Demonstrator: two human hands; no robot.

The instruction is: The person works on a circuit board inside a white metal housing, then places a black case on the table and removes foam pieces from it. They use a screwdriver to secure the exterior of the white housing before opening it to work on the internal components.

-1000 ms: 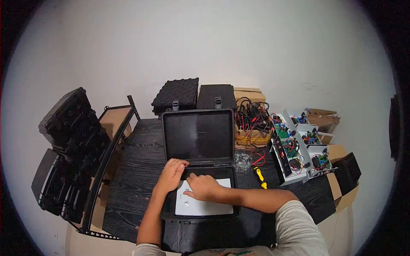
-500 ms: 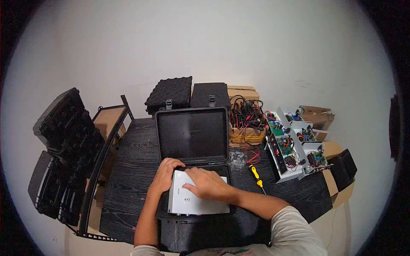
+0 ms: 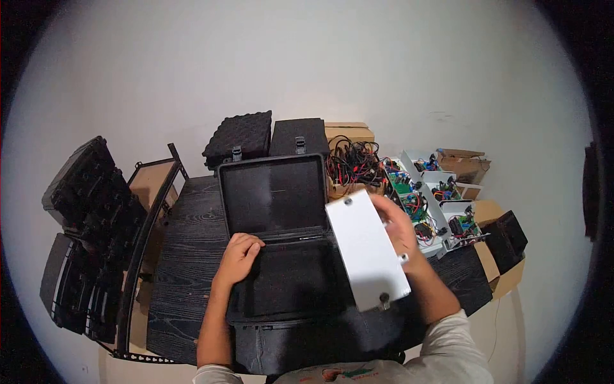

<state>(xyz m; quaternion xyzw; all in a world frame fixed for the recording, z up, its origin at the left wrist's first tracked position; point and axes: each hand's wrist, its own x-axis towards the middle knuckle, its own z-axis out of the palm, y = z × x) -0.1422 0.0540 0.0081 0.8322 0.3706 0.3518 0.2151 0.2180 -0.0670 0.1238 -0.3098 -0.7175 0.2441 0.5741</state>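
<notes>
My right hand (image 3: 401, 237) grips the far side of a white metal box (image 3: 368, 249), tilted up in the air to the right of the open black case (image 3: 288, 278). Dark round knobs or feet show at both ends of the box. My left hand (image 3: 242, 256) rests with curled fingers on the left rim of the case near the hinge; the rim is under its fingers. The raised lid (image 3: 275, 195) leans back, and the bottom half shows a bare dark interior.
Black cases (image 3: 96, 198) are stacked at the left by a metal rack (image 3: 144, 256). Behind the lid stand foam (image 3: 240, 137) and a black box (image 3: 299, 136). Tangled cables (image 3: 354, 163) and white housings with circuit boards (image 3: 425, 205) lie to the right, near a cardboard box (image 3: 489, 256).
The white box has come out of the case, lifted rightward and tilted by my right hand. My left hand stays at the case's left rim. The view has shifted slightly.
</notes>
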